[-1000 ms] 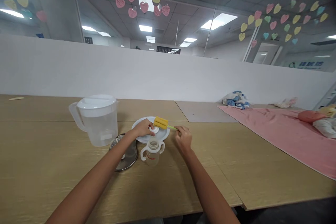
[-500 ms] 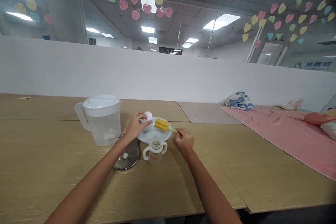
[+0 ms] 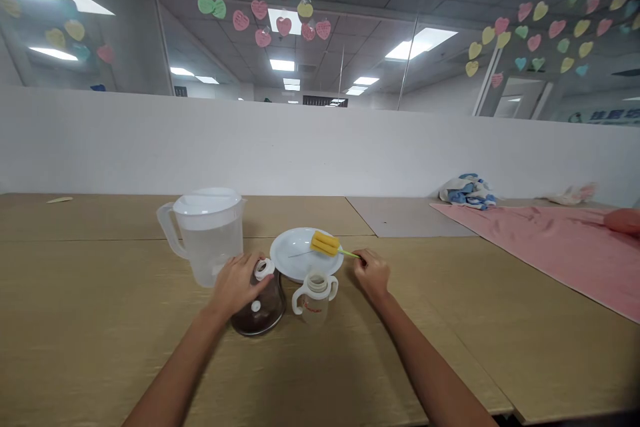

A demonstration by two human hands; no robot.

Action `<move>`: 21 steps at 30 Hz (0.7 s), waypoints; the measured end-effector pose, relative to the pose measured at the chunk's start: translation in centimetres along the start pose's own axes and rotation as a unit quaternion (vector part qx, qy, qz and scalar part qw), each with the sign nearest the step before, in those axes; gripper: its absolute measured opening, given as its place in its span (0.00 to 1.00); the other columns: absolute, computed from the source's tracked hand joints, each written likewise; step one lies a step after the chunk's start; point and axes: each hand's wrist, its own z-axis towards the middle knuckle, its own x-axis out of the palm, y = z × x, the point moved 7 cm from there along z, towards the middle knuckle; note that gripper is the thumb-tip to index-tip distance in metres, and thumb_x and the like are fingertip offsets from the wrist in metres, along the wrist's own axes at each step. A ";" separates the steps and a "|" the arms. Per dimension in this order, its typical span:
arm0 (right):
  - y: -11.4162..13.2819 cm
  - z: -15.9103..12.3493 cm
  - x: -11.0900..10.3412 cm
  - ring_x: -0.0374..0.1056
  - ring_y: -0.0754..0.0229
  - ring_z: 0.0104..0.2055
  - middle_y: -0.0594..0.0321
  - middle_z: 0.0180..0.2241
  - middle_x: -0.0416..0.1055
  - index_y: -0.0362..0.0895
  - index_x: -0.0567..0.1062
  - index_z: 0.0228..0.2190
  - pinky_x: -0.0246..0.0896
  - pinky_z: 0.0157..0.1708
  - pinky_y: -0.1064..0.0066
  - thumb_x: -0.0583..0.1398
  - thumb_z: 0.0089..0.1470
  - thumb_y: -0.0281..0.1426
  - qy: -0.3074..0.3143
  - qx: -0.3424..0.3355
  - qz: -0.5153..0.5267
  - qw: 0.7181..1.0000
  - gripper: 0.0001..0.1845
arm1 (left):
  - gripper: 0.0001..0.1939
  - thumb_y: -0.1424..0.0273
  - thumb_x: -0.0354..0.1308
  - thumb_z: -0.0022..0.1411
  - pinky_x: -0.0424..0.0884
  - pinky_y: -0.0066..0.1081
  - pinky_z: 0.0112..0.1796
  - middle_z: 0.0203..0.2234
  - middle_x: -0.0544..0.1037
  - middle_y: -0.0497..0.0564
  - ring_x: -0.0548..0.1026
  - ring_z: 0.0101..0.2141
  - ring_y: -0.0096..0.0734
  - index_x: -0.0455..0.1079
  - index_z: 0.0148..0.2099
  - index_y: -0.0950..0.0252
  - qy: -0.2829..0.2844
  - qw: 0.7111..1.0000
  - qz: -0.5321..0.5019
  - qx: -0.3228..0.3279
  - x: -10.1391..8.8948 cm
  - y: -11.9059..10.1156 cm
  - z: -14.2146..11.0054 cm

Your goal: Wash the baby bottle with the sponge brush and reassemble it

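Brush, ridged yellow sponge, thin green stem, over the right edge of a white plate, right-hand fingers pinching it; left-hand fingers pinching a white ring.

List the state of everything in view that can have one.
Pitcher: upright, lidded.
Bottle: upright, uncapped.
White ring: held in left hand.
Brush: held in right hand.
Plate: face up.
Metal dish: on the table, a white piece on it.
Cloth: bunched up.
Pink sheet: spread out.
Ceiling lights: lit.
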 end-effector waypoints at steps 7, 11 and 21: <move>-0.2 -0.1 0.3 0.67 0.61 0.26 0.62 0.24 0.73 0.44 0.76 0.24 0.56 0.26 0.73 0.51 0.44 0.25 0.013 0.003 -0.009 1.000 0.13 | 0.19 0.54 0.44 0.59 0.65 0.34 0.37 0.39 0.74 0.54 0.73 0.38 0.39 0.60 0.46 0.61 0.059 0.996 -0.053 -0.044 1.6 0.6 -0.4; -0.1 -0.1 0.3 0.67 0.62 0.26 0.63 0.25 0.74 0.44 0.76 0.25 0.56 0.25 0.73 0.50 0.43 0.25 0.015 0.004 -0.011 1.000 0.14 | 0.19 0.54 0.45 0.59 0.65 0.34 0.37 0.39 0.74 0.54 0.73 0.38 0.41 0.61 0.45 0.61 0.061 0.994 -0.061 -0.067 2.2 1.0 -0.4; 0.0 0.0 0.5 0.66 0.61 0.26 0.62 0.24 0.73 0.44 0.75 0.24 0.55 0.25 0.73 0.50 0.43 0.24 0.015 0.006 -0.012 1.000 0.14 | 0.21 0.51 0.53 0.52 0.65 0.31 0.34 0.35 0.77 0.49 0.74 0.35 0.38 0.66 0.44 0.56 0.055 0.995 -0.066 -0.055 0.9 1.6 -0.2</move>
